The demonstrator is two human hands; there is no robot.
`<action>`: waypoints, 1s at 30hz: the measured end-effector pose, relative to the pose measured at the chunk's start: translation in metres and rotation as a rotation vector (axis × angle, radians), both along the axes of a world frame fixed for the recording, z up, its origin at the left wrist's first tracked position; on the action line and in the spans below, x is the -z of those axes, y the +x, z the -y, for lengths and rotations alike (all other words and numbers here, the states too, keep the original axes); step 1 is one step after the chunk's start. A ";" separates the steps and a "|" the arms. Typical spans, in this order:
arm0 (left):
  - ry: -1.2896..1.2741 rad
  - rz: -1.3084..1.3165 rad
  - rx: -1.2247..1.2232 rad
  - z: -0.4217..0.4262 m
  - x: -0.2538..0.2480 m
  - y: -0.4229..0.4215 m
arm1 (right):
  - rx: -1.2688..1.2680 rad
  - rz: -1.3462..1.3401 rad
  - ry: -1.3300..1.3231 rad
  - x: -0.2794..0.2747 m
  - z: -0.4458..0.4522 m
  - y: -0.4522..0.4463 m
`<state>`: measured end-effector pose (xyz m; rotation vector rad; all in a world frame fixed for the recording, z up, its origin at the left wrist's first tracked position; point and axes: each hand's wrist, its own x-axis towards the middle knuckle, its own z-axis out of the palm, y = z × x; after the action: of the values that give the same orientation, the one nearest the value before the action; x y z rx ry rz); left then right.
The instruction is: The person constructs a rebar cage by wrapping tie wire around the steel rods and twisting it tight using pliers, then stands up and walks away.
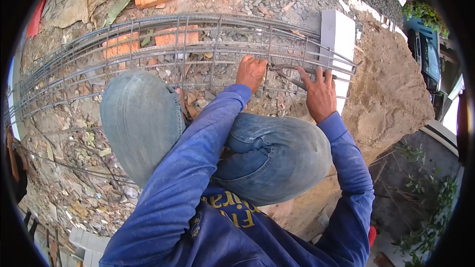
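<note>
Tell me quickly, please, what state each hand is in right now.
Left hand: closed at the rebar cage; grip contents unclear.
Right hand: holding pliers.

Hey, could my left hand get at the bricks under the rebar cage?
Probably not easily: the rebar cage has bars crossing over the bricks, though the left hand might slip through a gap.

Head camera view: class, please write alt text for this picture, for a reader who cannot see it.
A crouching person's right hand grips pincers at a long steel bar cage, the left hand beside the pincers' jaws. The cage lies over rubble and bricks, its right end across a pale block.
</note>
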<state>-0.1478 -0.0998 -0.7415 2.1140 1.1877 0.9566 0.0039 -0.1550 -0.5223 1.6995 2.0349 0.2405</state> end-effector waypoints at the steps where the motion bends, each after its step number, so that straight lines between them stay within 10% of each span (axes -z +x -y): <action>1: -0.035 -0.013 0.018 0.001 -0.002 -0.001 | -0.016 0.011 0.004 0.002 0.000 0.000; 22: 0.022 0.014 -0.030 -0.002 0.003 0.003 | 0.070 -0.186 -0.357 0.005 -0.013 0.009; 25: -0.001 -0.043 0.010 -0.002 -0.001 0.001 | 0.930 -0.787 -0.920 0.005 -0.036 0.032; 28: -0.046 0.010 -0.014 -0.002 -0.007 0.001 | 1.239 -1.117 -0.981 0.003 -0.033 0.029; 30: -0.037 -0.005 -0.009 -0.005 -0.005 0.001 | 0.750 -0.749 -0.763 -0.004 -0.033 0.020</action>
<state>-0.1473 -0.0952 -0.7363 2.0853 1.2096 0.9265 0.0244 -0.1222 -0.5187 1.9717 1.3761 -1.3920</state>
